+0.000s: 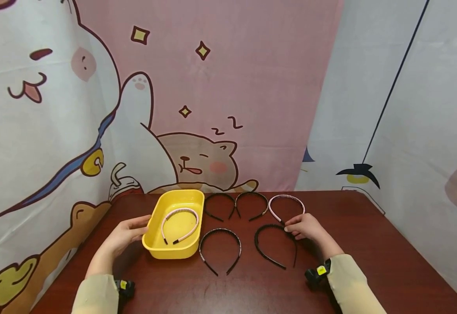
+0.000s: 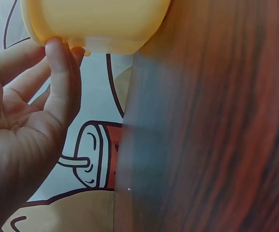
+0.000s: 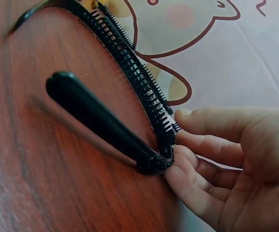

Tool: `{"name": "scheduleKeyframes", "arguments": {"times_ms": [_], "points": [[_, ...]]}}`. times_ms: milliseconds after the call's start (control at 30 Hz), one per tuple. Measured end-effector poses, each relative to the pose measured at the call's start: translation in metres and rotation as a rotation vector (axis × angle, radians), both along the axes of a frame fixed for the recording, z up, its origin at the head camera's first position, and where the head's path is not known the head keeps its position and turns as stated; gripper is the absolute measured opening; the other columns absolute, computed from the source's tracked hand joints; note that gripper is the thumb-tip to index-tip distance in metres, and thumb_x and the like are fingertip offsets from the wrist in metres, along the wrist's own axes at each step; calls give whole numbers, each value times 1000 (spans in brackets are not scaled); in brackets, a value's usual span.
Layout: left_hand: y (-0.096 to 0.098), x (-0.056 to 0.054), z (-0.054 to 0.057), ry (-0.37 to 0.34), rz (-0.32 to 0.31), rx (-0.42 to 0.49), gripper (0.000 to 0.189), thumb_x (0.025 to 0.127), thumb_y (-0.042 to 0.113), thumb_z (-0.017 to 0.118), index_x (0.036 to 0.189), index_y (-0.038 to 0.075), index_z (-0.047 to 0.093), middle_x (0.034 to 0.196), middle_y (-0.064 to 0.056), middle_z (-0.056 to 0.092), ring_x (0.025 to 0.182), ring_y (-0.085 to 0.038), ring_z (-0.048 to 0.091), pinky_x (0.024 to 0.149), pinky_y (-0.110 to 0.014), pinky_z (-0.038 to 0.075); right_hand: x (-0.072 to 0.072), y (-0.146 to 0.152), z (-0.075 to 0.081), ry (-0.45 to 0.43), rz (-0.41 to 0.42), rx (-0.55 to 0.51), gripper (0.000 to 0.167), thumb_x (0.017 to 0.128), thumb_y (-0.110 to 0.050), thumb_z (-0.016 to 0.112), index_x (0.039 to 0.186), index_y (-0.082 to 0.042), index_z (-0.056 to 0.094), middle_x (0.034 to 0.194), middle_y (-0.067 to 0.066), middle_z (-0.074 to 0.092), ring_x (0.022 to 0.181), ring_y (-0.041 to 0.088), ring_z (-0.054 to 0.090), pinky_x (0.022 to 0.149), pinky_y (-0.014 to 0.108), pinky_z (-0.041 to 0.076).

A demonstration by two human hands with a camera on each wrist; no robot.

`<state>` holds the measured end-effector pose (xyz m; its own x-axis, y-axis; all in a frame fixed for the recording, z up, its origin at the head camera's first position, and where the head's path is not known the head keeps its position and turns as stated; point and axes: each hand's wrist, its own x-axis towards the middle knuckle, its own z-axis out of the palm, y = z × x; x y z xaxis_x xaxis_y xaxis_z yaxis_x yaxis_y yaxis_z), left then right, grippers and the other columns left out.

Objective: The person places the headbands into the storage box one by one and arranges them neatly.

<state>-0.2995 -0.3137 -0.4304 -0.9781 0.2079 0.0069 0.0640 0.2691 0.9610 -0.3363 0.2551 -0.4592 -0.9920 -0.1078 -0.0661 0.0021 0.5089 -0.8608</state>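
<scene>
Black headband at 3 o'clock from tray; right hand pinches it at its 1 o'clock. Left hand touches tray, fingers loose. Headband probably light, springy; best grip at arch.

Tray sits at the left of the table, one headband inside; to its right, three headbands in the far row, two headbands nearer.
</scene>
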Motion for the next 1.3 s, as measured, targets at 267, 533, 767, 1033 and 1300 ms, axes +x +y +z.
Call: {"name": "scheduleKeyframes", "arguments": {"times_ms": [267,533,767,1033,1300], "points": [[-1,2,-2,-22,12,-12,56,95,11,61,144,-6,38,141,-29,44,113,-28,60,88,-34,52,3,-3,-3,3,-14,65,22,80,-11,77,97,3,74,85,7,67,73,19,62,63,36,57],[-1,-1,0,-6,6,-14,55,96,10,60,144,-7,39,141,-29,44,113,-29,60,88,-34,53,3,-4,-1,30,-17,111,22,77,-11,80,94,2,75,90,10,68,72,20,63,63,36,57],[0,-1,2,-7,5,5,56,95,10,61,144,-7,38,141,-30,43,112,-28,60,86,-32,53,3,-7,3,37,-6,137,23,76,-10,80,95,3,75,94,11,68,71,19,63,62,35,57],[-1,-2,0,5,4,1,55,95,7,59,144,-9,38,141,-32,43,111,-28,61,85,-31,53,4,-12,2,60,-9,147,19,74,-6,78,91,3,75,88,11,68,61,17,62,57,33,55],[-1,-2,-2,11,-2,-1,54,96,6,58,144,-9,37,141,-32,42,114,-31,59,86,-31,53,6,-15,7,69,-21,161,17,74,-6,77,89,2,75,86,10,68,57,16,61,56,31,54]]}}
